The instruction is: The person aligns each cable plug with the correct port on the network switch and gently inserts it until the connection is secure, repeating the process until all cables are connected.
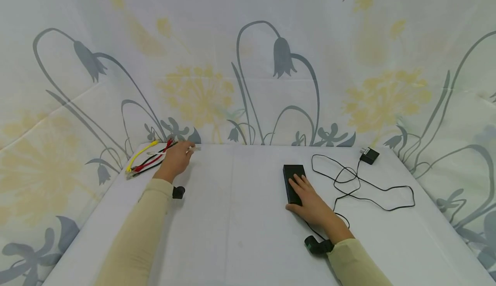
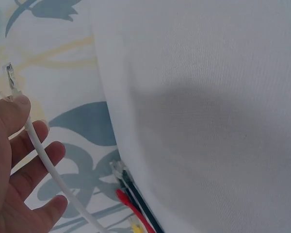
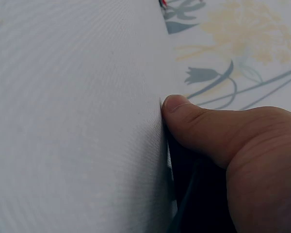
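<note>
Person's left hand (image 1: 176, 161) pinched a white cable (image 2: 56, 172) just behind its clear plug (image 2: 9, 77) — digits clamped together there, the other fingers loosely spread. White cable was at the table's far left, plug end pointing away from the bundle; the rest of its length trailed back behind the hand. Just beside it lay a yellow cable (image 1: 141, 153), a red cable (image 1: 155, 159) and black cables (image 1: 149, 169), bunched near the far left corner. Right hand (image 1: 311, 206) lay over a black box (image 1: 293, 172) right of center, fingers apart and extended across its top, thumb against its near end — not curled round it. Thin black cord (image 1: 387, 210) looped loosely between the right wrist and a plug adapter (image 1: 370, 156) near the far right corner. White table (image 1: 248, 234), flower-print cloth (image 1: 217, 40) behind.
</note>
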A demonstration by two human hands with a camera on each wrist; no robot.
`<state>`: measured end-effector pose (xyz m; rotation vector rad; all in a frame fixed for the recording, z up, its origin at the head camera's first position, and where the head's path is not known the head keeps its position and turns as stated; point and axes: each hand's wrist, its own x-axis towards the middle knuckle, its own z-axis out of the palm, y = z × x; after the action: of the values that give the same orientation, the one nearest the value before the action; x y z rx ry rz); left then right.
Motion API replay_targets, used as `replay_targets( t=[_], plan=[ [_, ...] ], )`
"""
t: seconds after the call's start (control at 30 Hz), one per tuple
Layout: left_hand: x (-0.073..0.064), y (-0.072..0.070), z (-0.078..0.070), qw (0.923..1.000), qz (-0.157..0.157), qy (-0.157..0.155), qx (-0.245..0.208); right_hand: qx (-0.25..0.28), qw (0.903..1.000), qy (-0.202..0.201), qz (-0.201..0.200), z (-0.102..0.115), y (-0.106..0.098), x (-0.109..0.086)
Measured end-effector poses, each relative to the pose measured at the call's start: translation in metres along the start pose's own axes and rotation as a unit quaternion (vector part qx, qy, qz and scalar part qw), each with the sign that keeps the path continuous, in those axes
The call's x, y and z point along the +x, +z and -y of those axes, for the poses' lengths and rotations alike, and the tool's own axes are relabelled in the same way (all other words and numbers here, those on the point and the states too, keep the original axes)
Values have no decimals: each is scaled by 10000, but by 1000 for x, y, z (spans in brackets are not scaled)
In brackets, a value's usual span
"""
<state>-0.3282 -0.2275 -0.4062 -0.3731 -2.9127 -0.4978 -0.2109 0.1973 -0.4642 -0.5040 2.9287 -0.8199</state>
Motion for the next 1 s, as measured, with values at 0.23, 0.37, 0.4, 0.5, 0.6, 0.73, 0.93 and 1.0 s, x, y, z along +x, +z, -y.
replay_targets(
  t=[0.23, 0.37, 0.4, 0.5, 0.6, 0.73, 0.93, 1.0],
  plan=[
    [-3, 5, -12, 9998, -39, 205, -18, 12, 10000, -7, -22, 4, -3, -1],
    [-6, 10, -18, 9992, -139, 374, 37, -24, 10000, -3, -22, 4, -3, -1],
    [-7, 12, -20, 9991, -152, 402, 63, -35, 10000, -4, -19, 4, -3, -1],
    [-8, 16, -25, 9986, -193, 480, 74, -25, 10000, 3, -19, 4, -3, 0],
    [-10, 20, -30, 9983, -217, 540, 70, -9, 10000, -1, -20, 4, -2, 0],
    [-14, 23, -37, 9972, -294, 681, 74, -10, 10000, 4, -4, 3, -1, 0],
    [-19, 30, -46, 9976, -163, 668, -27, -30, 10000, 29, -2, 3, -1, 0],
    [-20, 33, -49, 9979, -87, 648, -39, -12, 10000, 29, -4, 3, -1, 0]
  ],
)
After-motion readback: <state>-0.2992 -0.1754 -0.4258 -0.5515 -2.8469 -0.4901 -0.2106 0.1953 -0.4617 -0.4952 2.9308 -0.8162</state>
